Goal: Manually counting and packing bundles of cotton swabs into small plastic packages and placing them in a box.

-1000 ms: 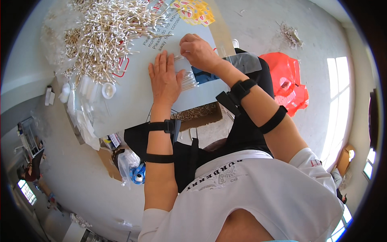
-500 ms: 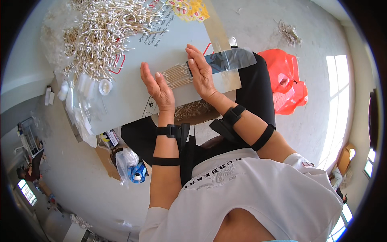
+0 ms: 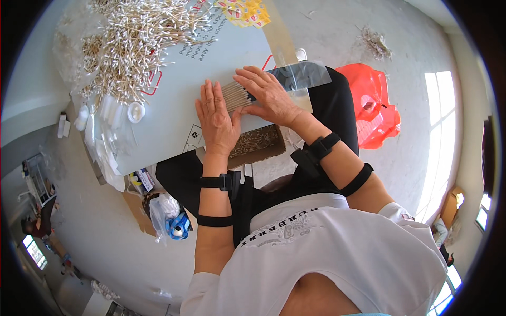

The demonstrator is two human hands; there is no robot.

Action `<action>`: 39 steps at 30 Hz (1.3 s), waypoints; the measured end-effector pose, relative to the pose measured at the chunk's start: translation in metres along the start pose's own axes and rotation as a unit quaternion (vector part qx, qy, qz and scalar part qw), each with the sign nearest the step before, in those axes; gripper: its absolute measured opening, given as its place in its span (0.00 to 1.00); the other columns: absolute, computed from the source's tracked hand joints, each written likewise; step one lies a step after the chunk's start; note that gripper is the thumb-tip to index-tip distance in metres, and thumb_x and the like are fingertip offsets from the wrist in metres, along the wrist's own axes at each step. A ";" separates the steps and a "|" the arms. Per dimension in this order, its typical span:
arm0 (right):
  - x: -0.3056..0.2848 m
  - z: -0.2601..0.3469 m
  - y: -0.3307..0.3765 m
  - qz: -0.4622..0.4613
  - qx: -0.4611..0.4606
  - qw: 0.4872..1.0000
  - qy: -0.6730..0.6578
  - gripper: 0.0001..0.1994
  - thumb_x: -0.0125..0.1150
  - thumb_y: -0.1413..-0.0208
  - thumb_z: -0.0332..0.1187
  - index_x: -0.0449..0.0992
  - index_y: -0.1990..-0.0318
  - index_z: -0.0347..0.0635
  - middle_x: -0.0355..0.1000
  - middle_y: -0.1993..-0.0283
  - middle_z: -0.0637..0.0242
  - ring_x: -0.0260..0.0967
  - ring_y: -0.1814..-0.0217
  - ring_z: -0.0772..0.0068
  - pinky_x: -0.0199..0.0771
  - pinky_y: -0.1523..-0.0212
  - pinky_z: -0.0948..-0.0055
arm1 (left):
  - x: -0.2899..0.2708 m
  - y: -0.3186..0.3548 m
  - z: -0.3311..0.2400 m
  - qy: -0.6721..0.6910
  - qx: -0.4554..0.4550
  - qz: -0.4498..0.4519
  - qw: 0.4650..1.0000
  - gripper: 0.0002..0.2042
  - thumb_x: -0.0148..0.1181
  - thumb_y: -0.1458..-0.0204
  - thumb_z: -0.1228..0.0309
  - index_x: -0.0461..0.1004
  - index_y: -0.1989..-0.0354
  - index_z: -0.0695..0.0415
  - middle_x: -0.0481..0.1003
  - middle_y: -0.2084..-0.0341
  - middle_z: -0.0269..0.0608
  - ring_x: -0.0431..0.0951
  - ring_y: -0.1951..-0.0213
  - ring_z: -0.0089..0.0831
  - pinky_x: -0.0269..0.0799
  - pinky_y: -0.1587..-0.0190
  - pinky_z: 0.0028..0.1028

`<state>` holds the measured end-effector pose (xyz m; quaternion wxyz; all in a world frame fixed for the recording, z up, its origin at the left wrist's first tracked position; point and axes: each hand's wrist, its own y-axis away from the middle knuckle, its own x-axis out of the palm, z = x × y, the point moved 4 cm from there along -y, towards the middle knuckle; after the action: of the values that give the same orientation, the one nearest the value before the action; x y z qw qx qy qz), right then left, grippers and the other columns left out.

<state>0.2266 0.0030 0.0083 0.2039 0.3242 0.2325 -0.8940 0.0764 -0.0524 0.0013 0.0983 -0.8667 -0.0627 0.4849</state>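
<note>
A flat row of cotton swabs point(image 3: 235, 97) lies side by side on the grey board point(image 3: 174, 126), between my two hands. At its left end my left hand point(image 3: 217, 120) rests with straight fingers against the swab ends. My right hand point(image 3: 273, 99) reaches over the right end, its fingers stretched out and thumb apart, covering part of the row. Neither hand is closed round anything. From under my right hand a dark, glossy plastic strip point(image 3: 303, 75) runs rightward past the board's edge.
A big heap of cotton swabs point(image 3: 132, 47) fills the far left, beside clear plastic tubes point(image 3: 110, 111) and a small white round tub point(image 3: 136, 112). Yellow stickers point(image 3: 245, 11) lie at the back. An open cardboard box point(image 3: 258, 146) sits below the near edge; a red bag point(image 3: 369, 105) is right.
My left hand has moved right onto the swab ends and turned palm down. My right hand has flattened from its raised edge, its thumb spreading toward the near side of the row.
</note>
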 end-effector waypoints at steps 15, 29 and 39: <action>0.015 0.003 0.015 0.019 -0.132 0.976 0.172 0.24 0.63 0.51 0.30 0.72 0.44 0.35 0.66 0.37 0.59 0.60 0.35 0.56 0.64 0.39 0.59 | 0.011 0.010 -0.003 -0.150 0.003 0.119 0.981 0.35 0.50 0.41 0.52 0.51 0.29 0.59 0.47 0.28 0.48 0.43 0.27 0.41 0.34 0.28 0.49; 0.008 -0.008 0.010 -0.009 -0.168 0.973 0.160 0.21 0.63 0.56 0.34 0.77 0.52 0.35 0.71 0.43 0.62 0.66 0.42 0.59 0.69 0.43 0.61 | 0.028 0.006 -0.021 -0.115 0.015 0.118 0.986 0.37 0.54 0.43 0.56 0.49 0.30 0.62 0.46 0.29 0.51 0.41 0.27 0.44 0.35 0.29 0.49; -0.043 -0.039 0.031 -0.030 -0.135 0.971 0.193 0.21 0.62 0.55 0.35 0.77 0.52 0.36 0.74 0.47 0.64 0.67 0.41 0.59 0.69 0.44 0.61 | 0.062 -0.014 -0.069 -0.068 0.067 0.119 0.988 0.38 0.54 0.43 0.54 0.48 0.30 0.63 0.46 0.29 0.54 0.42 0.27 0.46 0.35 0.28 0.48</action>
<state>0.2915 0.0086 0.0021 0.1702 0.4534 0.3955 -0.7804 0.1674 -0.0339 -0.0119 0.0933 -0.8244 0.0675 0.5541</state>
